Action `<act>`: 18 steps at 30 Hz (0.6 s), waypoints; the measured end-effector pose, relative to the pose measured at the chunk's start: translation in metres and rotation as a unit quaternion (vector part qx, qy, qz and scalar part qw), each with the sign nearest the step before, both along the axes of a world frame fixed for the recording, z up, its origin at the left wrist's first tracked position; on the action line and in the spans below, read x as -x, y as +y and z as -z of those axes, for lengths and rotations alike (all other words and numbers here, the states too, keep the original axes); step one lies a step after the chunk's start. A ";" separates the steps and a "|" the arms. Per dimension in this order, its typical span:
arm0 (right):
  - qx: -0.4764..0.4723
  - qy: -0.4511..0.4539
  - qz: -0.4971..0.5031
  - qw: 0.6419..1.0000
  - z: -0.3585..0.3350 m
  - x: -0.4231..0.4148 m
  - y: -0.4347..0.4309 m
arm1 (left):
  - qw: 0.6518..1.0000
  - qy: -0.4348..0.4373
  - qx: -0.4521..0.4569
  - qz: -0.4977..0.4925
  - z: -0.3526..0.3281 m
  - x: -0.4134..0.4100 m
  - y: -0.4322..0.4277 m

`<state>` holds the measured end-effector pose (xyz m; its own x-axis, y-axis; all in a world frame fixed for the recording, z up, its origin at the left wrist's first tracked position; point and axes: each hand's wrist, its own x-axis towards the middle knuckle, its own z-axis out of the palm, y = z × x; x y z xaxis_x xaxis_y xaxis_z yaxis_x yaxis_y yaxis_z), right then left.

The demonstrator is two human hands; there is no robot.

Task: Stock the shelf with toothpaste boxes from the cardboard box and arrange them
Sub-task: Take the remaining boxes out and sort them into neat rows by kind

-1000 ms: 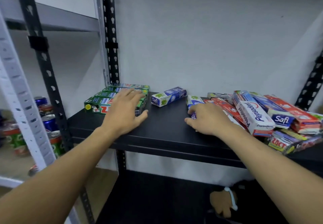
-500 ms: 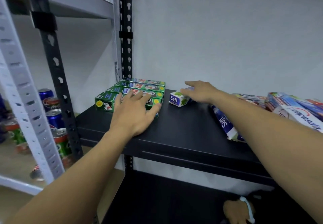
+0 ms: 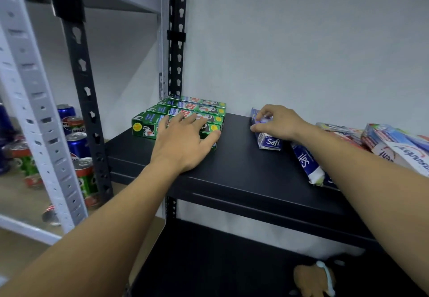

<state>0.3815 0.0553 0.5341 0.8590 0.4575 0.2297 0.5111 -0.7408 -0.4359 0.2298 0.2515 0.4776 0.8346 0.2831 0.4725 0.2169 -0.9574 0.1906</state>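
Grips Safi box (image 3: 269, 142) in curled right hand (image 3: 277, 122), now turned front to back, not slanted as before. Keeps left hand (image 3: 183, 141) spread flat on green boxes (image 3: 148, 126).

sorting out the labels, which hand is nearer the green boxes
Left. The left hand rests flat on the green boxes; the right hand is off to their right, apart from them, fingers curled on a blue Safi box.
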 end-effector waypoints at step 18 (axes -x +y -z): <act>0.134 -0.053 0.033 0.989 -0.039 -0.024 0.003 | 1.000 0.009 -0.004 -0.002 -0.001 0.004 -0.003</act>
